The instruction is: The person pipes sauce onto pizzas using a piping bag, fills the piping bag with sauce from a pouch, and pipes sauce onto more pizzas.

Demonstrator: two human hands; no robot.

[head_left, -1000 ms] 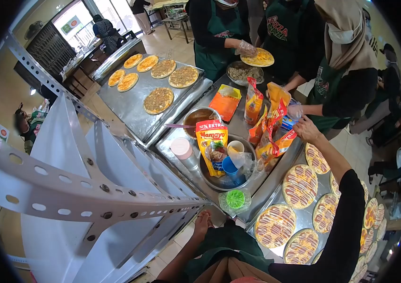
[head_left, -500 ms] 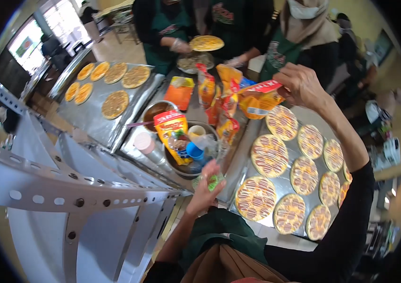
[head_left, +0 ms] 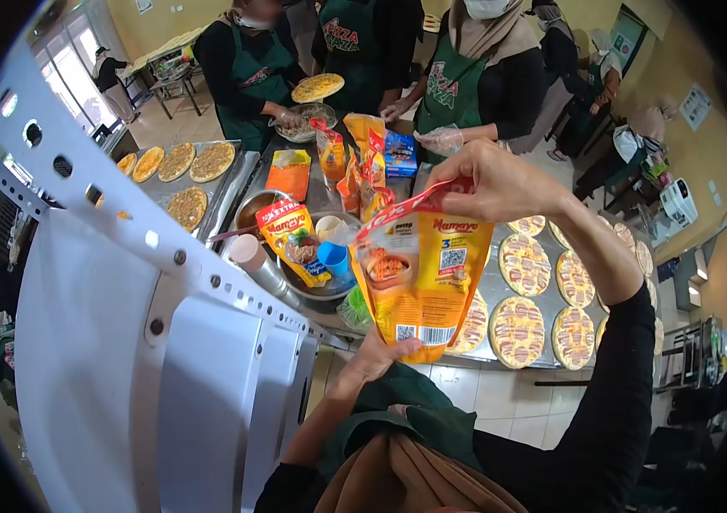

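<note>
right hand [head_left: 507, 181] up high, fingers [head_left: 457, 203] pinched together, wrist [head_left: 562, 205] bent, right arm [head_left: 607, 256] out in front, left hand [head_left: 373, 356] lower and nearer the body, thumb [head_left: 405, 348] sticking out

Long black fabric sleeves: the right [head_left: 611, 376], lower right of the frame, ends around the elbow; the left [head_left: 286, 489], bottom centre-left, shows only partly. Dark green cloth apron [head_left: 419, 389], gathered in folds at lower centre. Brown draped headscarf [head_left: 415, 479], creased lengthwise, bottom centre. Right hand [head_left: 504, 181] and left hand [head_left: 372, 357] bare, like both forearms.
</note>
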